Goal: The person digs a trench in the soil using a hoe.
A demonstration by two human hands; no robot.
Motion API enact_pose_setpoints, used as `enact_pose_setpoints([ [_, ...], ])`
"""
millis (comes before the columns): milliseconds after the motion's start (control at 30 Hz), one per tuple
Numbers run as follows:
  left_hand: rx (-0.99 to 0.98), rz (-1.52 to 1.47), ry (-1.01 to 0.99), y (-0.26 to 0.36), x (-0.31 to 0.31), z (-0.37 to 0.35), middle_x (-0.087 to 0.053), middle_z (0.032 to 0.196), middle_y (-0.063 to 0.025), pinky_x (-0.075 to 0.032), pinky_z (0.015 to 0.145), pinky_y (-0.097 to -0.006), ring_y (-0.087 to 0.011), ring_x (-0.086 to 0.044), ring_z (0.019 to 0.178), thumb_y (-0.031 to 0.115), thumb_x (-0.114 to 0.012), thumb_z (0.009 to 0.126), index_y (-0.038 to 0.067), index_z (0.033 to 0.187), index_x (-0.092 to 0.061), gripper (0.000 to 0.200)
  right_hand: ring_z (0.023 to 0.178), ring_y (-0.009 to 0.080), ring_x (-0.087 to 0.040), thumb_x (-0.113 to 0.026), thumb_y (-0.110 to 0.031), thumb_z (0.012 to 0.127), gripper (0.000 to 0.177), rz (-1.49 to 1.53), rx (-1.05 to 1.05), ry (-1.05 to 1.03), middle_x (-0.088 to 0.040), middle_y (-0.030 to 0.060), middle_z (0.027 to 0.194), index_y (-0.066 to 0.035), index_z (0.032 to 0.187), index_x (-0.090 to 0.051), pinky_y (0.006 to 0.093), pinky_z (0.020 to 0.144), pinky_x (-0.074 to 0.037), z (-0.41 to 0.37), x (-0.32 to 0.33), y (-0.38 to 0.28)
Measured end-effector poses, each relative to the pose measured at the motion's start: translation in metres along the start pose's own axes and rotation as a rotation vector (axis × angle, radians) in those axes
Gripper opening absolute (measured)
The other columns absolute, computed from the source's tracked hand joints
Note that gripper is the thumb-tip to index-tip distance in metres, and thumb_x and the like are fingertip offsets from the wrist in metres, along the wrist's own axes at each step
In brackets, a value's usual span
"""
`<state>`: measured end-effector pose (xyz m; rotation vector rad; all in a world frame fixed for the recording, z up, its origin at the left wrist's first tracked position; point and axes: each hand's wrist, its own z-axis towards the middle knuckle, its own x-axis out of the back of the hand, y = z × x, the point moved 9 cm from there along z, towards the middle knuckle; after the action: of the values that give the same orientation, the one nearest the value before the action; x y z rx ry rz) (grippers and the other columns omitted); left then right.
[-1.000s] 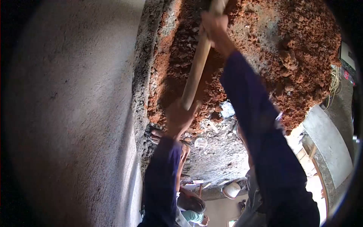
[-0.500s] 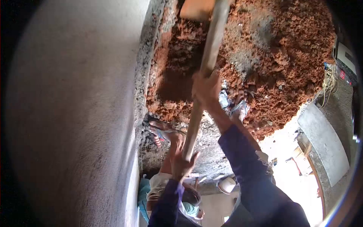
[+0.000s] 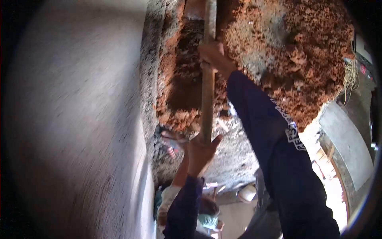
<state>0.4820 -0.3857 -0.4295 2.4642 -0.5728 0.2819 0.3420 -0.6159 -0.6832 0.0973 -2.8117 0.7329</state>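
Observation:
My right hand (image 3: 215,57) is closed round the upper part of a long wooden handle (image 3: 207,95). Lower down, my left hand (image 3: 201,154) holds the handle's bottom end, its thumb out to the side. At the top edge, a flat tool blade (image 3: 195,10) is partly in view beside the handle. Below the blade lies a dark hollow (image 3: 185,93) in reddish, crumbly soil (image 3: 296,67). A sandalled foot (image 3: 173,137) shows just left of my left hand, slightly blurred.
A rough grey wall (image 3: 79,119) runs along the left side. At the bottom are a person in a light green top (image 3: 209,220) and a white bucket-like container (image 3: 247,193). On the right are a pale slab (image 3: 348,141) and tangled cords (image 3: 350,77).
Both hands and the handle have shifted: my right hand is higher in view, my left hand slightly higher and farther right. The handle now stands more upright. My right sleeve covers the second foot's place.

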Motion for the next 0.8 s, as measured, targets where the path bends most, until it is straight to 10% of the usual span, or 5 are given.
enact_pose_setpoints([
  [333,0.215,-0.078,-0.006,0.027,0.026,-0.042,-0.057,0.057,-0.0108,-0.045,0.052,-0.0336,-0.0164,-0.057,0.053,0.042,-0.074,0.075,-0.002,0.076,-0.062,0.046,0.039,0.0212,-0.043,-0.051,-0.007,0.084,0.008,0.146,-0.210,0.049,-0.047,0.0083,0.058,0.000,0.086,-0.048,0.0389,0.034,-0.038,-0.098,0.005,-0.020],
  [467,-0.075,0.221,0.135,-0.012,-0.005,-0.038,-0.061,0.061,-0.0175,-0.048,0.054,-0.0379,-0.0267,-0.063,0.057,0.044,-0.074,0.075,-0.002,0.079,-0.065,0.047,0.040,0.0195,-0.042,-0.055,-0.009,0.085,0.011,0.045,-0.140,0.009,-0.044,0.0059,0.057,-0.002,0.090,-0.048,0.0346,0.033,-0.036,-0.105,0.009,0.013],
  [567,0.023,0.049,0.046,-0.033,-0.019,-0.032,-0.064,0.064,-0.0200,-0.051,0.057,-0.0397,-0.0291,-0.067,0.061,0.045,-0.072,0.076,-0.002,0.083,-0.067,0.048,0.071,0.0159,-0.060,-0.062,-0.019,0.083,0.023,0.011,0.322,0.058,-0.060,0.0124,0.087,-0.001,0.096,-0.054,0.0332,0.051,-0.048,-0.119,0.015,0.002],
  [667,0.001,-0.007,0.032,-0.012,-0.017,0.036,-0.065,0.066,-0.0184,-0.052,0.056,-0.0384,-0.0265,-0.065,0.055,0.044,-0.073,0.075,-0.001,0.088,-0.067,0.047,0.044,0.0144,-0.054,-0.058,-0.023,0.087,0.023,-0.434,0.605,0.181,-0.053,0.0060,0.060,0.000,0.085,-0.056,0.0325,0.032,-0.042,-0.140,0.043,-0.150],
  [800,-0.097,-0.115,-0.065,0.048,0.017,0.129,-0.057,0.052,-0.0068,-0.045,0.036,-0.0275,-0.0129,-0.055,0.041,0.032,-0.072,0.081,0.000,0.080,-0.064,0.033,0.055,0.0181,-0.059,-0.062,-0.028,0.082,0.029,-0.526,0.875,0.248,-0.059,0.0112,0.071,0.001,0.085,-0.057,0.0328,0.044,-0.048,-0.023,0.022,-0.205],
])
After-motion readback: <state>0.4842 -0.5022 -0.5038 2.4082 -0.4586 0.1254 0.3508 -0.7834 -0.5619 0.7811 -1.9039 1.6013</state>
